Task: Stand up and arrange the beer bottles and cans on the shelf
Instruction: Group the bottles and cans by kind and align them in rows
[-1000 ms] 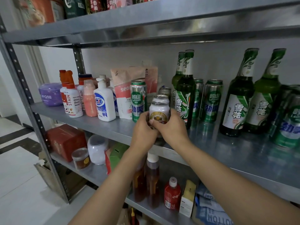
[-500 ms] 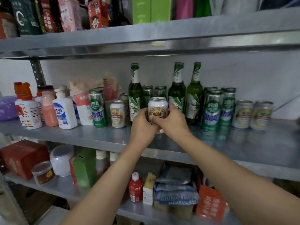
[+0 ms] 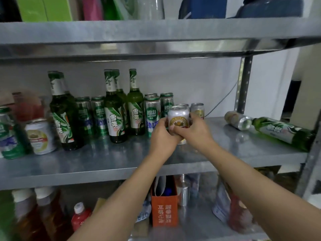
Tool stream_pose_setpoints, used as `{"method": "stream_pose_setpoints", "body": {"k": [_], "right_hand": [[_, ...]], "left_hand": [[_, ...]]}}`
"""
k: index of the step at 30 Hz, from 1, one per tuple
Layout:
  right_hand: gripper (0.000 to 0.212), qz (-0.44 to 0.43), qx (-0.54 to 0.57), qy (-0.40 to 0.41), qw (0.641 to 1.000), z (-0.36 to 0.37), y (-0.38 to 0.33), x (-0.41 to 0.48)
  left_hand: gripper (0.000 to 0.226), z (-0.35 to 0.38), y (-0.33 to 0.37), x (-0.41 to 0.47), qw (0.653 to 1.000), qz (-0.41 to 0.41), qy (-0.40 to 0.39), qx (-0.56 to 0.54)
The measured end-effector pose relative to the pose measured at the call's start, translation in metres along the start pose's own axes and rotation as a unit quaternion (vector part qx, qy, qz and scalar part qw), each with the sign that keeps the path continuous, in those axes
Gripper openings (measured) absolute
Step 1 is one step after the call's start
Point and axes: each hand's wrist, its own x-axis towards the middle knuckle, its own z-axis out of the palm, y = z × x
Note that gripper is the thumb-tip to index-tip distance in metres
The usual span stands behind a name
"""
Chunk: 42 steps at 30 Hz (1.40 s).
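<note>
Two grips to mind: left hand (image 3: 161,134) and right hand (image 3: 192,131) curled round the white can (image 3: 178,119), upright just right of the tall green can (image 3: 152,115). Set flat, level with that can; loosen all fingers evenly, without nudging it.

The white can (image 3: 178,117) is upright; green bottle (image 3: 281,131) and silver can (image 3: 238,120) lie sideways.

I'm in a storeroom or pantry: a bare steel rack (image 3: 104,164) with a perforated upright (image 3: 244,84) against a white wall (image 3: 191,80), 3 levels mixing beer bottles (image 3: 114,110), cans (image 3: 152,110), cartons (image 3: 43,8) and an orange bag (image 3: 164,211).
</note>
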Motion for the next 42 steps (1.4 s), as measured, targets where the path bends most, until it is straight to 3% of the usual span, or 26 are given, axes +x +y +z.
{"method": "stream_pose_setpoints", "body": {"k": [13,20,29,36,42], "right_hand": [[0.045,0.019,0.047,-0.01,0.999,-0.029,0.05,0.047],[0.061,0.035,0.087,-0.031,0.995,-0.01,0.069,0.074],[0.04,0.009,0.125,-0.024,0.992,0.005,0.086,0.068],[0.043,-0.016,0.02,0.008,1.0,0.005,0.096,0.06],[0.047,-0.015,-0.006,0.012,1.0,0.006,0.098,0.062]], "left_hand": [[0.066,0.063,0.011,0.04,0.998,-0.013,-0.015,0.065],[0.057,0.069,-0.004,0.058,0.997,-0.019,0.002,0.081],[0.052,0.068,-0.019,0.058,0.995,-0.027,0.006,0.096],[0.044,0.068,-0.026,0.053,0.996,0.002,-0.004,0.09],[0.042,0.069,-0.025,0.054,0.995,0.004,-0.001,0.1]]}}
